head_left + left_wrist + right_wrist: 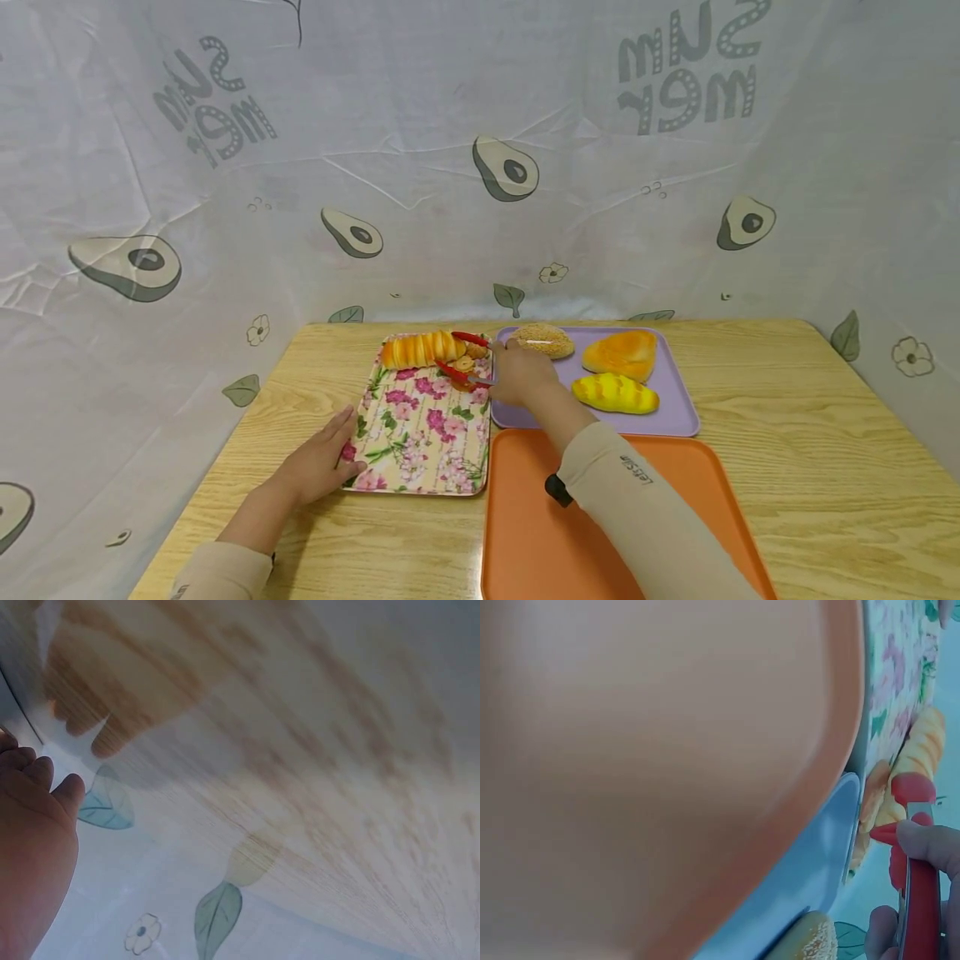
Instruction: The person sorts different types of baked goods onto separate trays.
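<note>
we see the striped roll (420, 351) lying at the upper left of the floral tray (420, 425), left of centre in the head view; our right hand (527, 372) has its grip clamped on the red-tipped tongs (454, 372), whose jaws stand apart about the roll's right end; we cannot tell whether they press on it, nor whether it is being set down or taken up, so we judge this one move to be midway rather than finished; small brown pieces (465, 364) lie by the tips, near the tray's upper right corner; our left hand (318, 458) rests at that tray's lower left edge, fingers apart and holding nothing.

as for the rest, three breads sit untouched on the purple tray (677, 421), right of centre: the sesame bun (543, 340), the golden bread (621, 355) and the yellow loaf (615, 393); the orange tray (525, 517), lower right of centre on the tabletop (795, 433), shows no bread on the part we can see, though our right sleeve (645, 500) hides some of it; if those breads also count, we judge much is left.
</note>
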Available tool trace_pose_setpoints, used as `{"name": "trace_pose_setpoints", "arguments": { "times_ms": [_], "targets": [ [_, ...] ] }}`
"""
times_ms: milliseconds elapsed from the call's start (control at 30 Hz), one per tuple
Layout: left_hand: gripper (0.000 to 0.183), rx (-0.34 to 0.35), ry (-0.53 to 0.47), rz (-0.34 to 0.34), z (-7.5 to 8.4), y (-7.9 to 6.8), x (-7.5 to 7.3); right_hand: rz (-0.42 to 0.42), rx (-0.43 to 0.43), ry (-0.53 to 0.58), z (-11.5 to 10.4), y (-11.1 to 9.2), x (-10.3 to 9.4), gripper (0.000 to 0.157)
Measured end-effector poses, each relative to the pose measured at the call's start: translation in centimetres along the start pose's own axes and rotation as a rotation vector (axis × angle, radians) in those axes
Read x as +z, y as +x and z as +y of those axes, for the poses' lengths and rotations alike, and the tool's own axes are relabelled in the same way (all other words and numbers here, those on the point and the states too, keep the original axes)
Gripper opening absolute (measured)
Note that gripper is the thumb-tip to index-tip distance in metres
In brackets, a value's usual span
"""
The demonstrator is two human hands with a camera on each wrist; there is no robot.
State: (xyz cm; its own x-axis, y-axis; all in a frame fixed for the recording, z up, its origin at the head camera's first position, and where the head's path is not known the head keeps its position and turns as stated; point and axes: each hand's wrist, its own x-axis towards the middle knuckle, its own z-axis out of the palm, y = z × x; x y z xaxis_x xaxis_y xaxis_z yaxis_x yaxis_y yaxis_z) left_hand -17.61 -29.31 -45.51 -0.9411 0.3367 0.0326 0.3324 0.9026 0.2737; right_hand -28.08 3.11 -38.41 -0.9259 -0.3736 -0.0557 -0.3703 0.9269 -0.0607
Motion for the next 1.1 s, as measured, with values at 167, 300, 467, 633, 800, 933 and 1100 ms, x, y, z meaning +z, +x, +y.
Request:
{"name": "trace_pose_setpoints", "arguments": {
  "times_ms": [167,300,467,633,800,933,1100],
  "targets": [
    [0.078,-0.005,-0.001,0.001,0.1,0.0,0.0,0.003,-0.030,-0.034,-0.1,0.0,-0.2,0.071],
    [0.078,-0.008,0.001,-0.002,0.1,0.0,0.0,-0.008,-0.044,-0.053,-0.2,0.0,-0.2,0.066],
    [0.077,-0.011,0.003,-0.006,0.2,0.0,0.0,0.004,-0.042,-0.051,-0.2,0.0,0.0,0.059],
    [0.077,-0.013,0.005,-0.010,0.3,-0.1,-0.1,0.024,-0.050,-0.051,-0.2,-0.1,0.0,0.057],
    [0.077,-0.015,-0.004,-0.011,0.4,-0.1,-0.3,0.040,-0.062,-0.040,0.0,-0.6,-0.2,0.059],
    [0.076,-0.008,-0.010,-0.010,0.6,-0.1,-0.4,0.050,-0.075,-0.052,0.3,-1.0,-0.3,0.059],
    [0.076,-0.006,-0.016,-0.012,0.8,-0.2,-0.4,0.072,-0.100,-0.071,0.5,-1.5,-0.3,0.056]
  ]
}}
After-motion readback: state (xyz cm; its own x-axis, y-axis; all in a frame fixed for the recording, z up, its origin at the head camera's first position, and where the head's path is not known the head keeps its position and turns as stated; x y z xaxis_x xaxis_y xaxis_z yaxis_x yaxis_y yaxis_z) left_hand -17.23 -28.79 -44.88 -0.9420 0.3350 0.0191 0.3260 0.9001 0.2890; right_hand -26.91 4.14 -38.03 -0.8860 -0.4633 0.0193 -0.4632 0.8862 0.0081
